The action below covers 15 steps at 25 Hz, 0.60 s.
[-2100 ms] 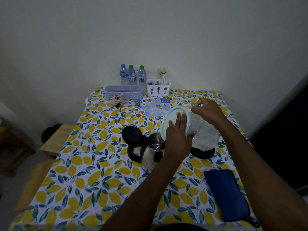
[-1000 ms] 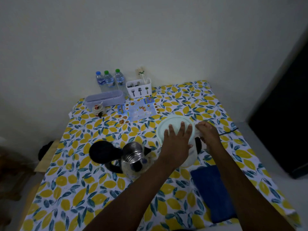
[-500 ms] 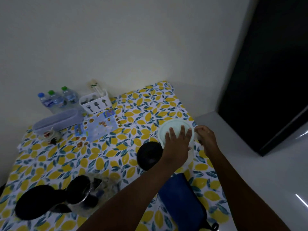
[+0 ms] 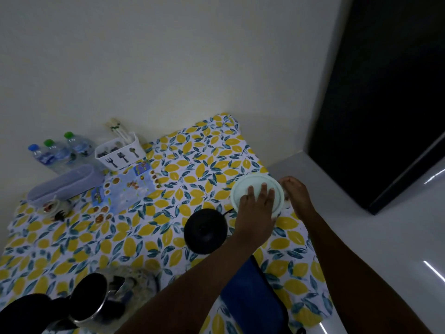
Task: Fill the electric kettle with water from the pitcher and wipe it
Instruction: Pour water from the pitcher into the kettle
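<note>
— While the pitcher (image 4: 258, 197) stands near the table's (image 4: 72, 242) far right corner, where are the hands?

— The left hand (image 4: 256, 210) lies flat on its pale lid, fingers spread, pressing rather than gripping. The right hand (image 4: 295, 195) is curled at the pitcher's right side, seemingly round its handle; I cannot see the grasp itself.

— And the kettle?

— The electric kettle (image 4: 96, 300) sits open at the near left edge, blurred, well apart from the pitcher. Its black base (image 4: 206, 231) lies between them, just beside the pitcher.

— What might go wrong?

— The pitcher is close to the right edge; a careless push could tip it off. The base's cord might snag.

— Anything else about?

— A blue cloth (image 4: 252, 302) at the near edge; bottles (image 4: 60, 151), a cutlery holder (image 4: 120, 153) and a lilac tray (image 4: 63, 184) along the far edge.
</note>
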Available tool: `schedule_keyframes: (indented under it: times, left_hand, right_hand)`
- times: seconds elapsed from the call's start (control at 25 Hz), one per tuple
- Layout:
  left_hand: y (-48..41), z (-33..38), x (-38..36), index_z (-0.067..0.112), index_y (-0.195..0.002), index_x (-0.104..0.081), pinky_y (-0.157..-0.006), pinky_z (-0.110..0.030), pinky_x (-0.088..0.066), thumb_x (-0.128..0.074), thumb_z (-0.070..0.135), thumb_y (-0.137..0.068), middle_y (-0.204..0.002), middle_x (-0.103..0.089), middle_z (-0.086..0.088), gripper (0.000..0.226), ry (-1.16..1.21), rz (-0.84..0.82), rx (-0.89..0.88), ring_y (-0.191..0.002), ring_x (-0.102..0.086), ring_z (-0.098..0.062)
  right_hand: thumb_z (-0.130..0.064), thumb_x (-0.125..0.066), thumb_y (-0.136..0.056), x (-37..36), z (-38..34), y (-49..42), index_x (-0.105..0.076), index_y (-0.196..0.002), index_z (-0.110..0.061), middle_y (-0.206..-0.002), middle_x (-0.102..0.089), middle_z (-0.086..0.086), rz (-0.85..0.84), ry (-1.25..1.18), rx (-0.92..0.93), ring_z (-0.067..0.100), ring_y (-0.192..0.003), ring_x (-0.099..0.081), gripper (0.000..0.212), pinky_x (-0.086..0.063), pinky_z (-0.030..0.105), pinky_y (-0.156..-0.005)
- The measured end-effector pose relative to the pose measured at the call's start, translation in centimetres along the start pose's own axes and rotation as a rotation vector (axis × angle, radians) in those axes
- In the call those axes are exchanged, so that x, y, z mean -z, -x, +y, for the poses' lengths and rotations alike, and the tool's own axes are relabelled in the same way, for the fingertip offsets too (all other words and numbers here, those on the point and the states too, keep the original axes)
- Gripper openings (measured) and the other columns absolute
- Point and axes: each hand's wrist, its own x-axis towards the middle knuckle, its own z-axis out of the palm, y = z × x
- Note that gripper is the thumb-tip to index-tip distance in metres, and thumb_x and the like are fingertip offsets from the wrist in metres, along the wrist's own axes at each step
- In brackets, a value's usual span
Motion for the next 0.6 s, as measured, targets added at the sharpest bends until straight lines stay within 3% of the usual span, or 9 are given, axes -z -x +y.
schedule_keyframes:
  times: [0.16,0.28,0.4,0.48,0.6]
  left_hand:
    - [0.1,-0.4,-0.7,0.007,-0.145,-0.030,-0.101,-0.054,-0.042,-0.060,0.046,-0.085,-0.152,-0.036,-0.016,0.077,0.049,0.044,-0.015,-0.135,-0.036,-0.045]
    - [0.4,-0.8,-0.3,0.008,-0.139,-0.041,-0.100,-0.054,-0.045,-0.063,0.044,-0.083,-0.147,-0.044,-0.015,0.070,0.097,0.091,-0.074,-0.133,-0.041,-0.043]
    - [2.0,-2.2,0.1,0.016,-0.126,-0.057,-0.100,-0.054,-0.045,-0.068,0.048,-0.078,-0.137,-0.057,-0.007,0.058,0.159,0.187,-0.068,-0.128,-0.050,-0.036]
    - [4.0,-3.5,-0.1,0.017,-0.128,-0.056,-0.106,-0.050,-0.038,-0.062,0.049,-0.082,-0.140,-0.054,-0.005,0.056,0.263,0.249,-0.026,-0.133,-0.045,-0.032]
    - [8.0,-5.4,-0.4,0.016,-0.133,-0.053,-0.112,-0.038,-0.032,-0.054,0.043,-0.091,-0.142,-0.052,-0.003,0.050,0.405,0.305,0.036,-0.135,-0.042,-0.023]
  right_hand:
    - [-0.014,-0.051,-0.091,-0.1,0.5,-0.1,-0.062,-0.076,-0.018,-0.086,-0.065,0.007,0.085,0.121,0.078,0.021,-0.081,-0.058,0.019,-0.041,0.030,-0.070]
    - [-0.023,-0.052,-0.094,-0.2,0.5,1.3,-0.064,-0.101,-0.019,-0.105,-0.065,0.002,0.140,0.141,0.087,0.018,-0.098,-0.059,0.015,-0.041,0.029,-0.083]
    - [-0.033,-0.049,-0.096,-0.5,0.7,5.1,-0.055,-0.129,-0.018,-0.132,-0.056,-0.003,0.172,0.131,0.205,0.009,-0.119,-0.050,0.036,-0.037,0.024,-0.101]
    - [-0.035,-0.044,-0.096,-0.7,1.1,8.5,-0.048,-0.136,-0.019,-0.137,-0.049,-0.008,0.190,0.183,0.312,0.004,-0.126,-0.042,0.044,-0.031,0.017,-0.103]
    - [-0.031,-0.045,-0.095,-1.7,1.9,13.3,-0.037,-0.143,-0.020,-0.145,-0.039,-0.009,0.192,0.272,0.354,0.005,-0.135,-0.033,0.051,-0.028,0.024,-0.109]
